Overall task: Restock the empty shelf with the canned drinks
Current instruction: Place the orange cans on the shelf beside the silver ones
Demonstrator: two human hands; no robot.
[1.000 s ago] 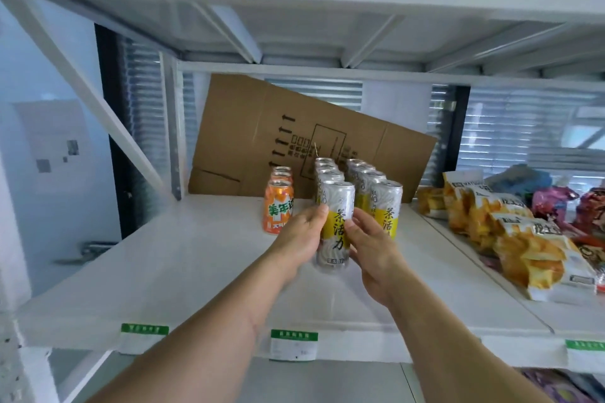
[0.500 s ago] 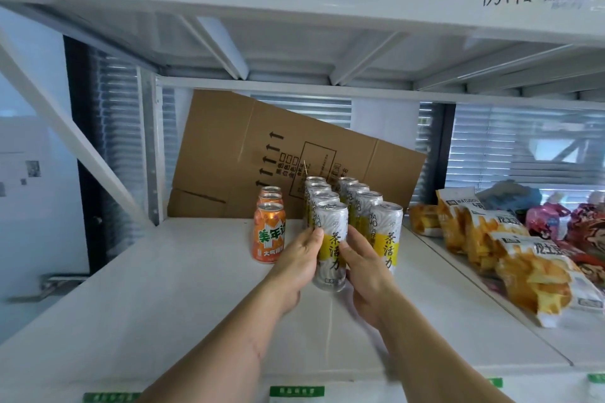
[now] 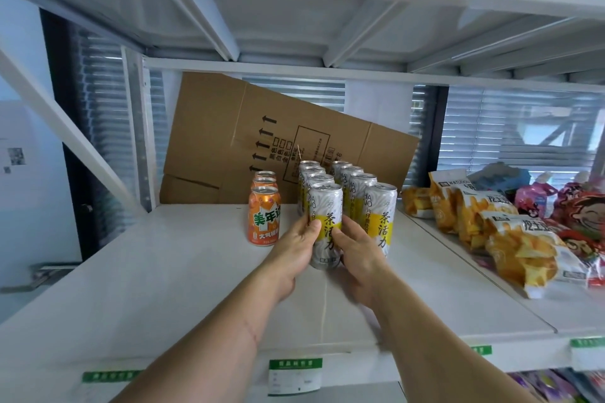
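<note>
Two rows of tall silver-and-yellow tea cans stand on the white shelf (image 3: pixel 163 288). The front can of the left row (image 3: pixel 326 222) stands upright between my hands. My left hand (image 3: pixel 296 250) grips its left side, thumb on the label. My right hand (image 3: pixel 358 250) holds its right side, fingers curled round it. The front can of the right row (image 3: pixel 381 217) stands just beyond my right hand. A short row of orange soda cans (image 3: pixel 264 216) stands to the left, apart from the tea cans.
A flattened cardboard box (image 3: pixel 229 141) leans against the back of the shelf behind the cans. Yellow snack bags (image 3: pixel 510 245) and red packets (image 3: pixel 586 216) fill the neighbouring shelf on the right. A diagonal white brace (image 3: pixel 65 131) crosses the left side. Price tags (image 3: pixel 294 373) line the front edge.
Both hands have slid the held tea can a little deeper onto the shelf, closer to the can behind it. The camera has moved nearer.
</note>
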